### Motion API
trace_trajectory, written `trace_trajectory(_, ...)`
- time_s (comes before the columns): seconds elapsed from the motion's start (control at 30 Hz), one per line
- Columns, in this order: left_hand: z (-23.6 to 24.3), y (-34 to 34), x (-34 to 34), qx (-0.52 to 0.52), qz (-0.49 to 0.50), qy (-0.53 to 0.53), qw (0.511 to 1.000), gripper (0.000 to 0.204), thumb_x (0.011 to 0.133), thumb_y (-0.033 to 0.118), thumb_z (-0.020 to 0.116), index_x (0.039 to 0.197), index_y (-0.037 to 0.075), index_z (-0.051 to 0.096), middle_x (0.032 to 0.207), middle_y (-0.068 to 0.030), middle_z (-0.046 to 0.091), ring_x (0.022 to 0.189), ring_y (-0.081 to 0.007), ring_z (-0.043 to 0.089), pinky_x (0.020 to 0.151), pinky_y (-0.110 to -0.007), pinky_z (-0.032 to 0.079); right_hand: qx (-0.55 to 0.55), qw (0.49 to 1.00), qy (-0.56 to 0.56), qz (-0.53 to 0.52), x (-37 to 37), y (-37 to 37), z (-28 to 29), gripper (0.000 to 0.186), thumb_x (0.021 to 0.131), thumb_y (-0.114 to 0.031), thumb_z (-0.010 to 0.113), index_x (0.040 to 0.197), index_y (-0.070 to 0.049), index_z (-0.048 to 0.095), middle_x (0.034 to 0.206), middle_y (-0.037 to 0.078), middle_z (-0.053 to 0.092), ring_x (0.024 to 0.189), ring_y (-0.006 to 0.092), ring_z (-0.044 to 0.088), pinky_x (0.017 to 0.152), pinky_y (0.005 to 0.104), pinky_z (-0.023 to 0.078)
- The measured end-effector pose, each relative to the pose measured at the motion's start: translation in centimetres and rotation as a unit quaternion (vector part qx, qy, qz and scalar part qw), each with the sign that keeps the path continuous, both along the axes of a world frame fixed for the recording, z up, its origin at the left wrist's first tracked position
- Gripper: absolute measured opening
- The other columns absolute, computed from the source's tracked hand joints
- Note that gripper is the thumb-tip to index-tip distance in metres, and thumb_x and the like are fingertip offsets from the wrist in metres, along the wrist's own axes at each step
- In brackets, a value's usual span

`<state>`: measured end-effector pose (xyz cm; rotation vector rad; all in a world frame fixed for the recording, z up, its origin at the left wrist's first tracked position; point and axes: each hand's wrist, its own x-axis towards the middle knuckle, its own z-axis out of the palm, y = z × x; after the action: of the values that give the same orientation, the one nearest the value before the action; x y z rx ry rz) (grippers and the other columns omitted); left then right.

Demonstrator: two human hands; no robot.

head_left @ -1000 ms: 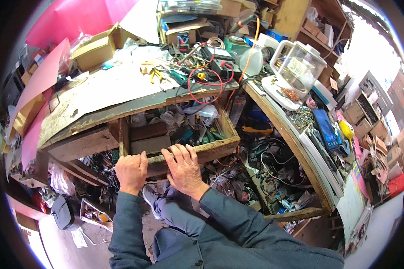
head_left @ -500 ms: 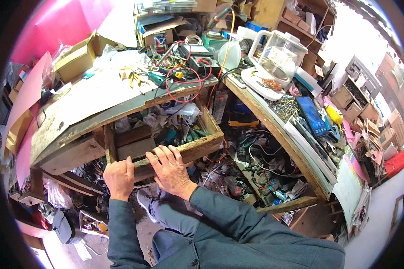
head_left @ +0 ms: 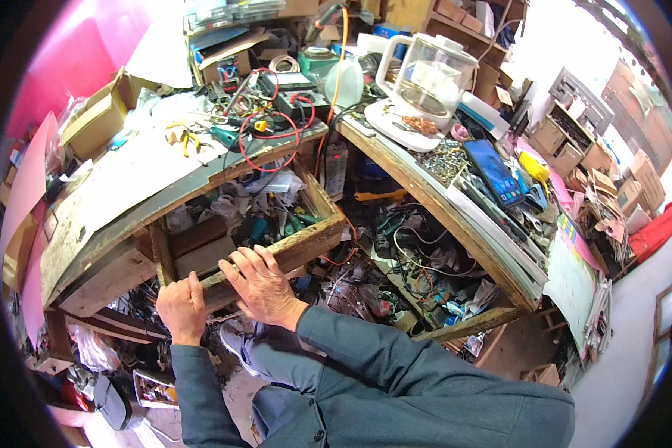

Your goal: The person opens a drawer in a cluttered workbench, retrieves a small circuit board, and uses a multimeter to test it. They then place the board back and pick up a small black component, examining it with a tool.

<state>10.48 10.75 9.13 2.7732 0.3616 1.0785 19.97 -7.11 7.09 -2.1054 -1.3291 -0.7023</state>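
A cluttered bench (head_left: 145,209) is spanning the left and middle of the view, a pale sheet covering much of its top; a side table (head_left: 425,200) is meeting it at an angle, its wooden edge running down toward the lower right; a wooden drawer (head_left: 306,243) is jutting from under the bench's front edge, directly before the person, its inside holding plastic bags and green-handled tools toward the right; on the bench, an open cardboard box (head_left: 93,127) is sitting at the far left; on the side table, a clear jug (head_left: 429,78) is standing on a white base; the left hand (head_left: 181,310) is closing around the left part of the drawer's front board, fingers curling tight and thumb pointing up; the right hand (head_left: 261,287) is gripping the same board just to the right, its fingers lying close together and bending over the top edge; a phone (head_left: 493,172) is lying on the side table, its blue screen glowing; a red cable (head_left: 300,140) is looping over the bench's edge; yellow-handled pliers (head_left: 186,145) are resting on the sheet.
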Motion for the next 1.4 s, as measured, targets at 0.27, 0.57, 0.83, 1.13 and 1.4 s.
trace_trajectory(0.27,-0.7,0.5,0.1,0.0,0.007,-0.002,1.0,0.044,0.104,0.027,0.053,0.066,0.005,0.059,0.063,-0.0143,0.055,0.062,-0.034,0.054,0.062,-0.046,0.042,0.012,1.0,-0.005,0.0,0.1,-0.1,-0.3,0.078,0.071,-0.021,0.077,0.141,-0.005,0.049,0.137,0.018,0.049,0.136,0.036,0.043,0.12,0.0523,0.025)
trace_trajectory(0.57,-0.4,0.4,-0.2,-0.006,0.011,0.01,1.0,0.046,0.106,0.031,0.051,0.071,0.004,0.065,0.067,-0.0155,0.06,0.065,-0.0358,0.057,0.063,-0.046,0.043,0.035,0.999,-0.02,0.004,0.1,0.2,-0.8,0.073,0.073,-0.022,0.075,0.139,-0.004,0.05,0.138,0.017,0.049,0.135,0.0364,0.043,0.12,0.0519,0.026)
trace_trajectory(0.83,-0.5,0.6,-0.3,-0.004,0.007,0.027,1.0,0.046,0.106,0.031,0.048,0.074,0.003,0.066,0.072,-0.0156,0.064,0.069,-0.0356,0.06,0.066,-0.046,0.045,0.048,0.998,-0.032,0.013,0.3,0.2,-1.2,0.075,0.072,-0.022,0.075,0.14,-0.005,0.048,0.137,0.017,0.049,0.135,0.0365,0.043,0.12,0.0521,0.025)
trace_trajectory(1.13,-0.9,1.4,-0.3,-0.01,0.013,0.065,0.998,0.048,0.107,0.031,0.047,0.077,-0.001,0.067,0.074,-0.0181,0.065,0.072,-0.0363,0.06,0.069,-0.047,0.045,0.061,0.997,-0.044,0.001,0.1,0.0,-0.9,0.055,0.08,-0.018,0.065,0.131,-0.002,0.056,0.131,0.019,0.054,0.132,0.0365,0.047,0.121,0.0518,0.026)
trace_trajectory(1.4,-0.8,1.5,-0.4,-0.017,0.001,0.068,0.998,0.048,0.107,0.031,0.045,0.08,-0.001,0.069,0.075,-0.0191,0.066,0.072,-0.0378,0.061,0.07,-0.048,0.046,0.05,0.997,-0.056,-0.009,0.0,-0.3,-0.7,0.057,0.078,-0.017,0.069,0.132,-0.003,0.054,0.131,0.018,0.053,0.131,0.0361,0.048,0.12,0.0508,0.027)
